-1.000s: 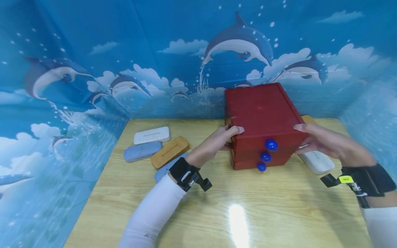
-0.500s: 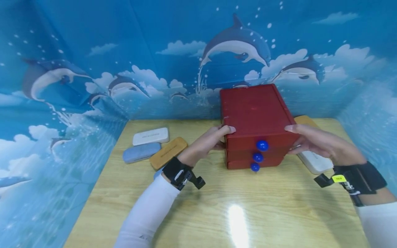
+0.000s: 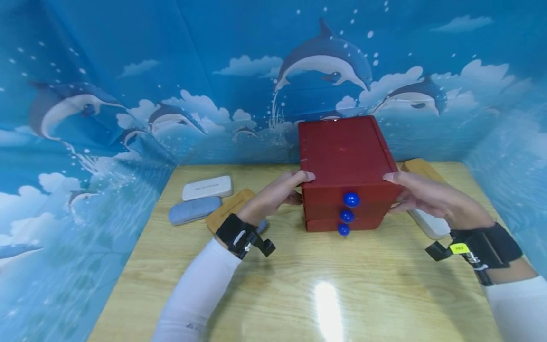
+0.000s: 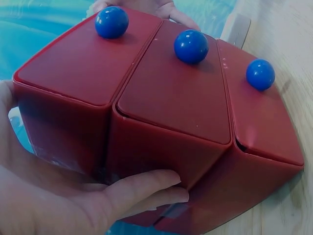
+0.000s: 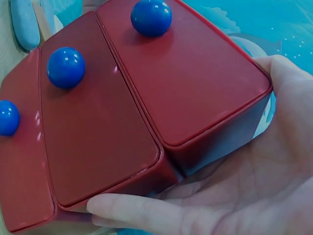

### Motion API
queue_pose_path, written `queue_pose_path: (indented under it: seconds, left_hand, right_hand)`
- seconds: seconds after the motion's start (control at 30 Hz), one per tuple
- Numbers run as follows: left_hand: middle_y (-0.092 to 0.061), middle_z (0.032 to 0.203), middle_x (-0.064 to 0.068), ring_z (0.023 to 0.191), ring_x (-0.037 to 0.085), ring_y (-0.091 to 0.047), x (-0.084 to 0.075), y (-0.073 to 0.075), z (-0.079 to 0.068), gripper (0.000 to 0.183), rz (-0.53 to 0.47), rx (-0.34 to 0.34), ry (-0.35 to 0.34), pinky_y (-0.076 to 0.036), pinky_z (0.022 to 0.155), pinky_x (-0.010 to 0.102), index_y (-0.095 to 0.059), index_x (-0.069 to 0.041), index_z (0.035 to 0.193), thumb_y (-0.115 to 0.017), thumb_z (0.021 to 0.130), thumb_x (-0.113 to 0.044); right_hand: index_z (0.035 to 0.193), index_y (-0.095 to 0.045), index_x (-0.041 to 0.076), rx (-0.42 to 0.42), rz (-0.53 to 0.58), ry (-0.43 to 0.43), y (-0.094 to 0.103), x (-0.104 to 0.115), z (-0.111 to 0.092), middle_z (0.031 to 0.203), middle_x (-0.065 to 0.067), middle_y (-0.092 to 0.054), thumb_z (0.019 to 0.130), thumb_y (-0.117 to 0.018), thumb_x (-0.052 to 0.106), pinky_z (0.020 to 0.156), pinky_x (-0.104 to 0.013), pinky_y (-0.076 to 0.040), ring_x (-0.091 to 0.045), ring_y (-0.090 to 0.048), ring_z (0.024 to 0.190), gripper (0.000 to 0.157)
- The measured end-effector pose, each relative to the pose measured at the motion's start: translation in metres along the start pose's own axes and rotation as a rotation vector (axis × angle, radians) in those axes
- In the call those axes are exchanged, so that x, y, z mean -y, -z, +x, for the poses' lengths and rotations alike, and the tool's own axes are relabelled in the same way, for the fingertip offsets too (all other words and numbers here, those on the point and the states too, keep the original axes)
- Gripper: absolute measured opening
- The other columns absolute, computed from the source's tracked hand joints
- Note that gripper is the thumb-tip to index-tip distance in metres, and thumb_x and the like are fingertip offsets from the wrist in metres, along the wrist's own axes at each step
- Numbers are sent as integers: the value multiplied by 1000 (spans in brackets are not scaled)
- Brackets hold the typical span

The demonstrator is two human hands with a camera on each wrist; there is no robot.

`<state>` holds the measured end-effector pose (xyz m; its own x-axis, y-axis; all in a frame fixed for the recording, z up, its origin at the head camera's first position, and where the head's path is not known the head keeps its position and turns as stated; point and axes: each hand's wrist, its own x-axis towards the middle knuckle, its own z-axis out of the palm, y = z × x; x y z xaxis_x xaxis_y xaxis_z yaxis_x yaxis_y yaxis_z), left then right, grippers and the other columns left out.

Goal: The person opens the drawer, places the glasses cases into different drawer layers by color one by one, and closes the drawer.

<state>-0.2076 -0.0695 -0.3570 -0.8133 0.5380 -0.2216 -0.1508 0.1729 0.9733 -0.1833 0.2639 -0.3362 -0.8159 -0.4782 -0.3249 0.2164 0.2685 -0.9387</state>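
A red three-drawer box [image 3: 346, 152] stands at the back of the table, its drawers all closed. Each drawer front bears a round blue knob [image 3: 351, 200]. On the box's left side, my left hand [image 3: 279, 192] grips it, thumb over the top front edge. In the left wrist view, the fingers [image 4: 142, 188] lie along the side wall across the drawers. My right hand [image 3: 427, 197] holds the opposite side the same way, thumb on the top edge. The right wrist view shows a finger [image 5: 132, 210] along the lower drawers' side.
Left of the box lie a white glasses case [image 3: 207, 188], a blue case [image 3: 194, 210] and a tan case [image 3: 228, 211]; another blue case [image 3: 262, 226] is mostly behind my left wrist. Beyond my right hand are a tan case [image 3: 420, 167] and a white case [image 3: 429, 223]. A dolphin-print backdrop [image 3: 239, 95] encloses the table.
The red drawer box has shifted left and turned slightly, its front now facing me more squarely. Both hands have moved left with it, keeping their grip.
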Motion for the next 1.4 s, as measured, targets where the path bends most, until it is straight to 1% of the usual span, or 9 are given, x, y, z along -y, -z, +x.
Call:
queue_pose_path:
  seconds: [0.1,0.3,0.4,0.53,0.77,0.9,1.1,1.27,1.4]
  left_hand:
    - [-64,116,3,96,26,-65,0,4,0,55,5,-2,3,-51,85,40,-58,-15,125,-54,87,-54]
    - [-65,114,6,95,26,-65,2,11,1,54,15,4,-12,-52,83,40,-59,-14,124,-53,88,-54]
    - [-65,115,8,95,27,-65,3,14,0,53,16,9,-21,-52,83,41,-59,-13,124,-53,89,-53]
    - [-64,116,9,94,28,-65,3,18,-1,52,17,12,-27,-52,83,41,-58,-13,125,-52,90,-51]
    - [-62,119,10,93,30,-65,3,24,-3,49,8,18,-39,-53,82,42,-55,-12,128,-50,92,-45]
    - [-61,120,11,93,30,-65,3,27,-3,51,9,25,-36,-53,81,42,-54,-10,129,-50,91,-45]
    - [-62,119,12,95,30,-64,5,31,-3,50,-3,40,-38,-52,82,44,-55,-9,126,-50,91,-44]
    - [-63,117,11,96,30,-64,7,37,-4,47,0,26,-40,-52,82,44,-57,-12,124,-52,92,-46]
    - [-63,117,11,96,31,-64,6,40,-6,47,-4,17,-35,-52,82,45,-58,-13,124,-52,92,-47]
  right_hand:
    - [145,-23,6,11,10,-4,-2,2,2,130,-19,-46,102,-41,40,79,-52,-52,-41,-58,103,58]
    - [145,-22,5,28,35,14,-7,3,6,131,-23,-44,102,-41,38,79,-53,-51,-42,-58,104,58]
    - [145,-22,5,25,30,22,-10,3,7,132,-27,-41,101,-42,38,78,-53,-51,-42,-58,103,58]
    - [144,-23,5,12,8,11,-13,4,10,134,-30,-38,100,-43,40,77,-52,-52,-42,-59,102,60]
    - [144,-23,6,12,9,-10,-18,7,13,135,-29,-38,99,-45,43,79,-54,-51,-42,-58,103,62]
    - [144,-22,8,18,21,-16,-20,7,12,135,-28,-38,99,-45,42,80,-52,-51,-43,-57,104,61]
    - [145,-20,6,33,38,-27,-24,8,11,137,-28,-36,100,-44,42,81,-50,-51,-42,-56,106,63]
    - [145,-22,8,21,35,-40,-27,11,16,137,-28,-37,98,-46,44,81,-50,-51,-42,-57,106,64]
    - [145,-21,7,16,29,-51,-30,12,20,137,-28,-38,98,-47,45,82,-50,-51,-42,-57,105,66]
